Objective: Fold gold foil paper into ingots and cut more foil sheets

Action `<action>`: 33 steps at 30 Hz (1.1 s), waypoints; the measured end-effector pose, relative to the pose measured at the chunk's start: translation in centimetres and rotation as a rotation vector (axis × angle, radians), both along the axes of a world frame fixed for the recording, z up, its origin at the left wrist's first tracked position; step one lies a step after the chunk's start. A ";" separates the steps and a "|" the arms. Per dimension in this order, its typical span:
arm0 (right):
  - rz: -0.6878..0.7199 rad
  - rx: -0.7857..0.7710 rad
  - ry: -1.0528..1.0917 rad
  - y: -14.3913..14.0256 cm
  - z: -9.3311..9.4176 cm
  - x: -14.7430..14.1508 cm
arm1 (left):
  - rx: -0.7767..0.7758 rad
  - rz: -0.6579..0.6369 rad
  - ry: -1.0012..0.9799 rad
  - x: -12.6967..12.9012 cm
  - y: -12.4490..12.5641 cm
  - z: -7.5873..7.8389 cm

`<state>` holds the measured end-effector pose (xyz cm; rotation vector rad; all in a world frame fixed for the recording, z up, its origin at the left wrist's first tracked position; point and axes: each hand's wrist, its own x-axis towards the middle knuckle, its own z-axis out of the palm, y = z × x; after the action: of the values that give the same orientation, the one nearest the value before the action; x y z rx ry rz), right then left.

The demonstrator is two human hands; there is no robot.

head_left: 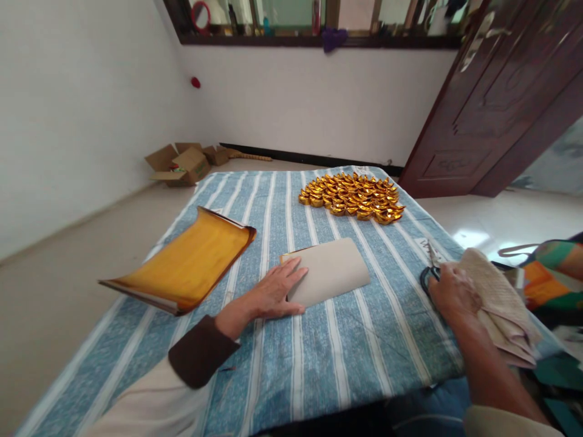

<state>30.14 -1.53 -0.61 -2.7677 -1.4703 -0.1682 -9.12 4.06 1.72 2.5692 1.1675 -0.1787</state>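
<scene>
My left hand [280, 288] lies with fingers spread on the left end of a pale grey sheet [334, 273], which looks like folded paper or card with a sliver of gold at its far left edge. Over on the right, my right hand [455, 291] has its fingers curled at the black handles of a pair of scissors [430, 273], blades pointing away. A folded beige cloth [501, 309] is right beside that hand. To the left of my left hand, a stack of shiny gold sheets [191, 261] has its ends curling upward.
Rows of folded gold foil ingots [353, 197] sit at the table's far right. A blue-and-white striped cloth [314, 370] covers the table. Beyond it are open cardboard boxes [180, 164] on the floor and a dark red door [483, 103]. A colourful bag [551, 273] is at right.
</scene>
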 end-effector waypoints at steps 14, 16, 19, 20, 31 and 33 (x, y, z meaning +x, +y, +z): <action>0.852 0.451 0.248 -4.1 -1.8 -8.2 | 0.185 -0.169 -0.110 2.7 -6.5 -1.2; 1.132 0.353 0.307 -5.3 -2.4 -11.5 | 0.127 -0.202 -0.090 2.6 -8.0 -2.2; 1.243 0.268 0.290 -6.5 -3.0 -14.0 | 0.091 -0.190 -0.049 2.5 -8.9 -2.7; 1.244 0.254 0.280 -6.8 -3.1 -14.2 | 0.081 -0.188 -0.037 2.4 -9.0 -2.6; 1.274 0.216 0.240 -8.0 -2.7 -12.5 | 0.055 -0.199 -0.054 1.6 -9.4 -2.1; 1.272 0.230 0.232 -8.0 -2.8 -12.6 | 0.063 -0.189 -0.061 1.5 -9.5 -2.1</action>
<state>17.57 -9.53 -3.42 -1.2086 -2.5084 0.0092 -7.62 -5.44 -0.35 2.7193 0.9219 -0.1068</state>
